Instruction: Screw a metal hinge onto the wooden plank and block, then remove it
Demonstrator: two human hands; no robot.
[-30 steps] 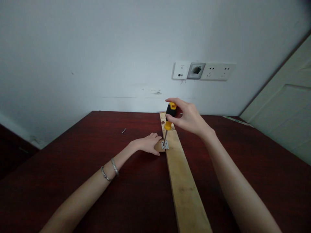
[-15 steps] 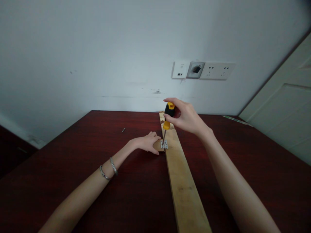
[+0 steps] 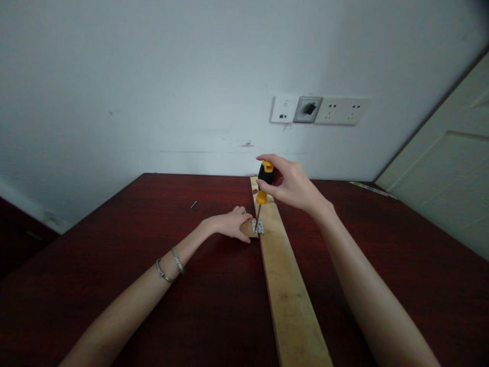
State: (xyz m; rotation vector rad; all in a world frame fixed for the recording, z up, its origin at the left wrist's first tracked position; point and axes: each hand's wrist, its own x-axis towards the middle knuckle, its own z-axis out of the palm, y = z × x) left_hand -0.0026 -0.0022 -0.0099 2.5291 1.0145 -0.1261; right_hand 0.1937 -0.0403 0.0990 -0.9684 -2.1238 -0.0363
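My right hand (image 3: 292,186) is closed round the black and yellow handle of a screwdriver (image 3: 266,176). The shaft points down, slightly tilted, and its tip meets a small metal hinge (image 3: 258,227). One leaf of the hinge lies on a long wooden board (image 3: 284,270), the other on a small wooden piece (image 3: 247,229) at the board's left edge. My left hand (image 3: 234,224) grips that small piece from the left, thumb on the near side and fingers on the far side. Any screw under the tip is too small to make out.
A loose screw (image 3: 194,204) lies on the dark red table (image 3: 183,316) left of the board. Behind the table stands a white wall with sockets (image 3: 340,111) and a plugged-in adapter. A flat strip (image 3: 372,190) lies at the back right, by a white door (image 3: 451,168).
Almost nothing differs. Both hands, the screwdriver and the hinge stay in place, apart from a very slight shift of the view.
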